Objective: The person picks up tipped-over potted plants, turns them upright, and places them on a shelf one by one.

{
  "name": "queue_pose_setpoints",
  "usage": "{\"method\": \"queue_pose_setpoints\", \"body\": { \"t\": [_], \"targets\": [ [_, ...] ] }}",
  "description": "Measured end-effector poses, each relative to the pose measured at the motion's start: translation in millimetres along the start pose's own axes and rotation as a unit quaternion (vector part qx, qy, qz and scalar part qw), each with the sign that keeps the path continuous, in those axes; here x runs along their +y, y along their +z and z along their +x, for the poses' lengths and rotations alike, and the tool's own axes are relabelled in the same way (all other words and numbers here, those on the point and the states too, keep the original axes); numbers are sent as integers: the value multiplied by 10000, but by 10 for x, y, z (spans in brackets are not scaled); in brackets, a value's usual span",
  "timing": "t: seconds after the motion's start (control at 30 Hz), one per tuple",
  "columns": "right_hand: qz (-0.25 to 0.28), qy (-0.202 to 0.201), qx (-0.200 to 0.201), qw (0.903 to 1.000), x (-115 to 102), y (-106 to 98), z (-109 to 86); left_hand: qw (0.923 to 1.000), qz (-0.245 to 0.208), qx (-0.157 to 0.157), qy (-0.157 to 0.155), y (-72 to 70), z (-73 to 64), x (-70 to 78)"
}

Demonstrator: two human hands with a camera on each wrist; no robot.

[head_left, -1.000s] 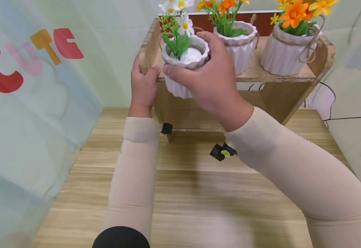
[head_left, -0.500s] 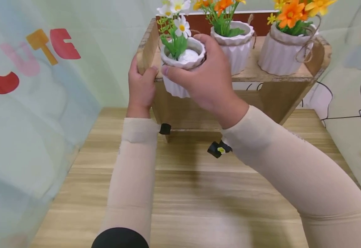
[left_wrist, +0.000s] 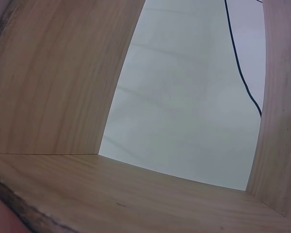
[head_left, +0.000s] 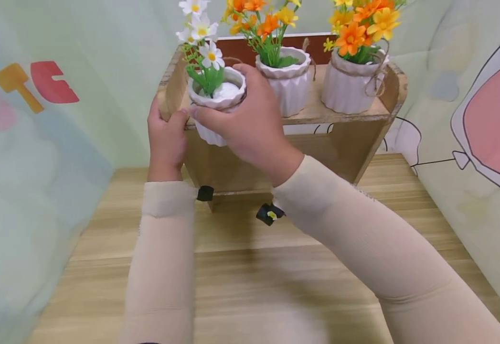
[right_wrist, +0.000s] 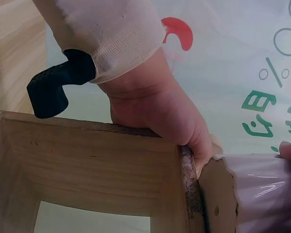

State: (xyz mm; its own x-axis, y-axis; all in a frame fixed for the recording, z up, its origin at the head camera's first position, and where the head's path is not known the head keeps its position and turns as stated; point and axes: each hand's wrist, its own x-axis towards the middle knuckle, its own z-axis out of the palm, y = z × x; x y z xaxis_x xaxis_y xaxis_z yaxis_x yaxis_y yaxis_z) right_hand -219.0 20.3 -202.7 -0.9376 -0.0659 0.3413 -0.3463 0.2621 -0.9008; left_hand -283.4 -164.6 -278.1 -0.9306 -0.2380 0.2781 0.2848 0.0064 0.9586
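My right hand (head_left: pixel 254 122) grips a white fluted flower pot (head_left: pixel 210 134) round its side, thumb at the front just below the rim. White daisies (head_left: pixel 211 56) with green leaves stand in it, and twine circles its neck. The pot is at the left front edge of a wooden shelf unit (head_left: pixel 359 143). In the right wrist view the base of the pot (right_wrist: pixel 264 191) shows, tilted, right beside the board's worn edge. My left hand (head_left: pixel 166 143) holds the unit's left end panel at the upper corner. Bare wooden panels (left_wrist: pixel 48 87) fill the left wrist view.
Two more white pots share the top board: a middle pot (head_left: pixel 285 93) with orange and yellow flowers, and a right-hand pot (head_left: pixel 347 91) with similar blooms. The unit stands on a wood-grain table (head_left: pixel 250 286). Printed cloth hangs (head_left: pixel 490 129) on both sides.
The head view has swung right, so everything sits further left and lower in it. Both hands keep their holds, and the pot stays at the shelf's left front edge.
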Motion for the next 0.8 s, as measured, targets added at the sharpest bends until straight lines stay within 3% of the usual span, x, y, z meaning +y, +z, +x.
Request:
{"method": "queue_pose_setpoints", "body": {
  "t": [0.17,0.57,0.8],
  "targets": [
    [-307,5,85,9995,6,72,-1,10000,22,62,3,-53,-34,-9],
    [-658,245,40,9975,-28,47,15,9999,-28,27,-119,-7,-24,9],
    [-858,368,67,9956,-41,73,78,9999,-123,10,50,1,-17,-5]
  ]
}}
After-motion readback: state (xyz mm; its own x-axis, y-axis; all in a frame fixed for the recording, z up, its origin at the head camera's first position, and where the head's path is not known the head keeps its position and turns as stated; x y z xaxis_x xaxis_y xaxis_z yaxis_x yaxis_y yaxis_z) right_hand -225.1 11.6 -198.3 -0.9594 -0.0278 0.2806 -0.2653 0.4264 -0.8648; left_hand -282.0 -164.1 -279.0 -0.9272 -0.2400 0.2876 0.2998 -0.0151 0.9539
